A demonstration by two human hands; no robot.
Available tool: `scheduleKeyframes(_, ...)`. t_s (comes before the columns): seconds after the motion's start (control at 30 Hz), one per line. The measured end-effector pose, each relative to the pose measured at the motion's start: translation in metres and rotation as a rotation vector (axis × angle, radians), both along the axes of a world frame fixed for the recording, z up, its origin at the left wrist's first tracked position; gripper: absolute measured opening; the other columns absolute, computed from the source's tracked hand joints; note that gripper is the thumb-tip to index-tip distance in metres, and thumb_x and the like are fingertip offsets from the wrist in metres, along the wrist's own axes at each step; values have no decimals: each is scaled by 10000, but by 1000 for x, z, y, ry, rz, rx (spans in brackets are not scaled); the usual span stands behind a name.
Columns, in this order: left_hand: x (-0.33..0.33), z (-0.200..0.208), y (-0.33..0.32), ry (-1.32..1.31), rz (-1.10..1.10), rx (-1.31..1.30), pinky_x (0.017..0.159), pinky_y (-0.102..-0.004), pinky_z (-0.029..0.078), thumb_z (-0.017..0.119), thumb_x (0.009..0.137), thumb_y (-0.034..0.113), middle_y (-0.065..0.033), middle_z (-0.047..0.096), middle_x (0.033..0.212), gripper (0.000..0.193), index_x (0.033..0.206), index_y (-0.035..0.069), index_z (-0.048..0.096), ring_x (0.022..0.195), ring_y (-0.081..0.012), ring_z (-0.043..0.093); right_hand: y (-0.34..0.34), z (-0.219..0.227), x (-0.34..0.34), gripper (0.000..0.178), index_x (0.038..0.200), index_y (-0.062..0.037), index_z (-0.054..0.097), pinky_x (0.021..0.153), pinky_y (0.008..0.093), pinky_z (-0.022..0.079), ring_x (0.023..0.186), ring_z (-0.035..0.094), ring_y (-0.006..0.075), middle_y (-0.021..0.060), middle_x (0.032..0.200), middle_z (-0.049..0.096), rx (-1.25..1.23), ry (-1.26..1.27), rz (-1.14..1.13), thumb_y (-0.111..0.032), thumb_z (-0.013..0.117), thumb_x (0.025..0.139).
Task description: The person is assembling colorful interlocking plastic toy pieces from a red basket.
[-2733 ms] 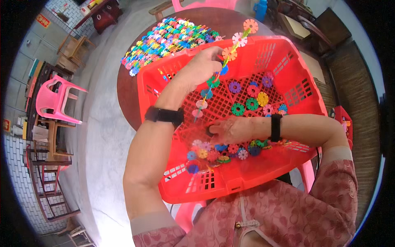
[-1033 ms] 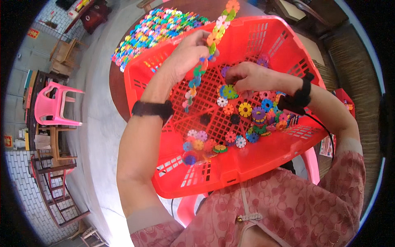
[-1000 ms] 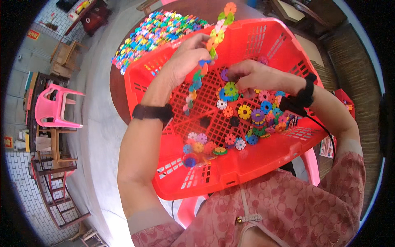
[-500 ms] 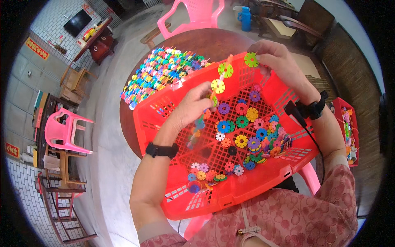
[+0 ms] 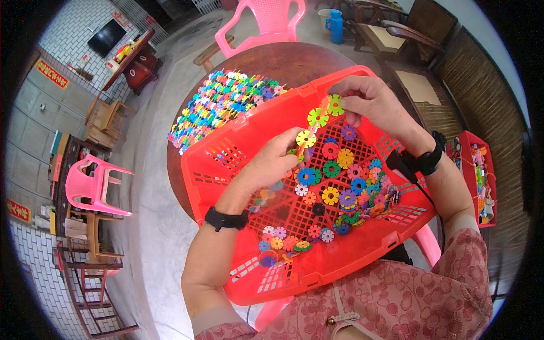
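Note:
Above a red plastic basket (image 5: 334,277), my left hand (image 5: 275,158) is closed around a chain of notched flower-shaped plastic discs (image 5: 306,139). Part of the chain trails below the hand, blurred. Its upper end shows lime, yellow and orange-pink discs, some edge-on. In my right hand (image 5: 371,105), a lime-green notched disc (image 5: 335,105) is pinched between thumb and fingers. This disc meets the chain's upper end; I cannot tell whether the two are locked together. Loose discs (image 5: 330,196) in many colours lie over the basket's lattice bottom, piled thickest on its right side.
The basket's far edge overlaps a round brown table (image 5: 294,56). A mass of joined colourful discs (image 5: 226,105) lies on the table's left part. A pink chair (image 5: 266,20) stands behind. To the right is a red box (image 5: 470,153) of coloured pieces. A black cable hangs by my right wrist.
My right hand has moved down and left, bringing its lime-green disc against the chain's upper end. My left hand has dropped slightly with the chain.

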State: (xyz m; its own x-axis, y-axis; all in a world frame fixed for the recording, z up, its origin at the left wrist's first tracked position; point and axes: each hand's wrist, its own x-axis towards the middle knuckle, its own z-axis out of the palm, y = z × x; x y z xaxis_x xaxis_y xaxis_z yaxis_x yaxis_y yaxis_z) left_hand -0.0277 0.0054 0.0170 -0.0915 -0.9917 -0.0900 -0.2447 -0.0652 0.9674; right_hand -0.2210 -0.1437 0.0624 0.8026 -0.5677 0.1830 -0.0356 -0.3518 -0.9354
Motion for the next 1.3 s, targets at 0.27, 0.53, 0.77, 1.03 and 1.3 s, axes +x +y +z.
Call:
scheduleKeyframes(0.27,5,2,-1,-8,10,73,701,-247,451,516,885,106,-13,560,864,210,1083,36,527,756,-99,538,-8,0,0,246,1108,-12,465,485,218,452,577,576,101,66,768,602,309,31,35,-59,488,868)
scheduleKeyframes(0.53,-2,13,0,82,229,-237,764,-254,462,539,833,-9,-56,571,956,591,1376,59,316,869,-127,564,-10,-13,2,238,1094,6,489,526,217,469,636,585,87,66,853,598,17,50,79,7,500,856)
scheduleKeyframes(0.77,-22,31,9,-460,141,-224,707,-274,431,567,883,227,-33,562,849,278,1092,49,521,782,-109,532,9,20,-6,156,995,-2,563,581,235,484,682,589,76,29,777,581,-178,-44,-61,27,537,844)
scheduleKeyframes(1.03,-35,21,5,-307,114,-178,726,-279,454,539,916,274,-54,592,893,324,1135,37,507,806,-133,566,9,3,-12,192,990,3,562,625,283,485,724,627,159,85,776,620,-510,-194,59,8,579,798)
scheduleKeyframes(1.3,-50,27,3,-375,155,-359,712,-277,454,544,906,225,-57,563,934,358,1208,45,472,793,-117,545,13,-2,-18,168,936,-9,568,628,317,477,718,633,228,113,790,621,-506,-243,33,-33,608,775)
